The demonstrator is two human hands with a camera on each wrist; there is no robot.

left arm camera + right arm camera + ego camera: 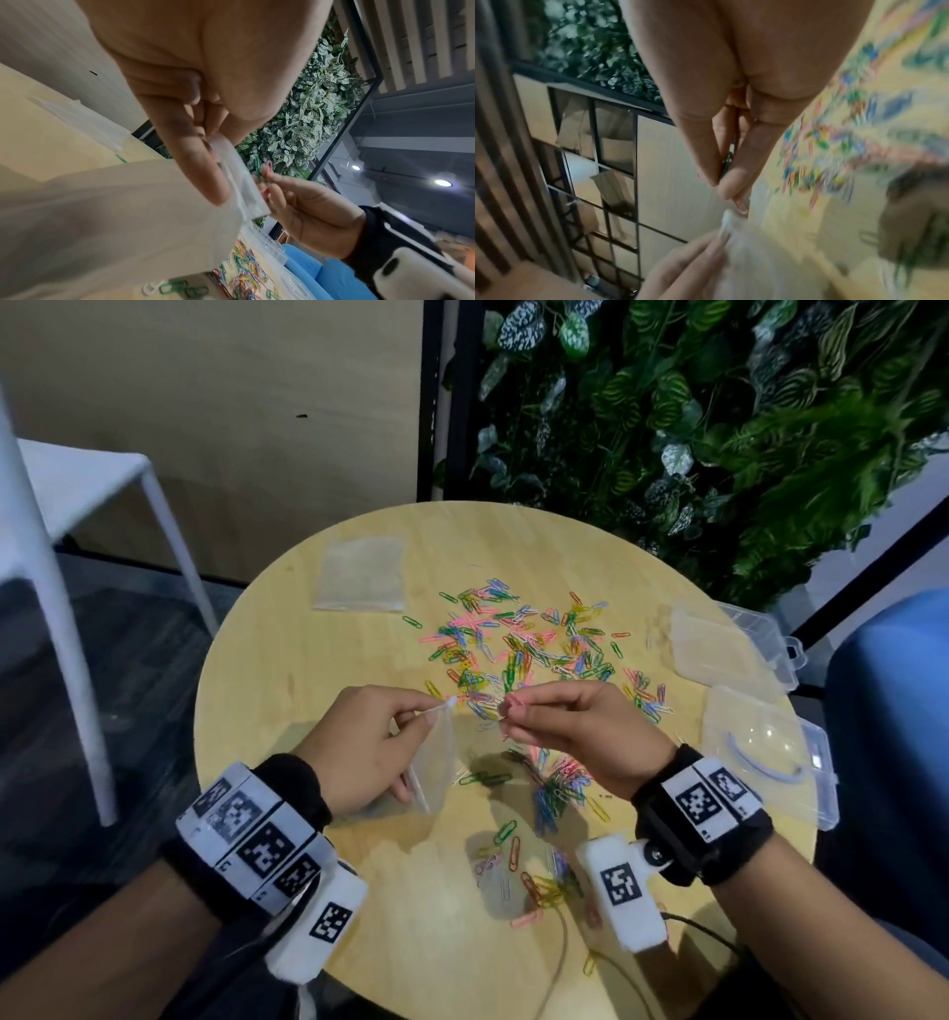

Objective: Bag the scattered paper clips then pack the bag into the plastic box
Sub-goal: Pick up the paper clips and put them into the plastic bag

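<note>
Coloured paper clips (pixel 518 639) lie scattered over the round wooden table (pixel 359 891), with smaller heaps (pixel 554 783) near my wrists. My left hand (pixel 369 742) pinches the top edge of a small clear bag (pixel 436 762) held above the table; the same bag (pixel 154 213) fills the left wrist view. My right hand (pixel 565 731) pinches a few paper clips (pixel 508 711) right beside the bag's mouth. In the right wrist view the pinched clips (pixel 740 205) hang just above the bag's rim (pixel 726 223). Two clear plastic boxes (pixel 719 644) (pixel 765 752) sit at the table's right.
A flat stack of spare clear bags (pixel 359 575) lies at the far left of the table. A white chair (pixel 77 531) stands to the left, a plant wall (pixel 719 428) behind, and a blue seat (pixel 893 737) to the right. A cable (pixel 560 968) trails off the near edge.
</note>
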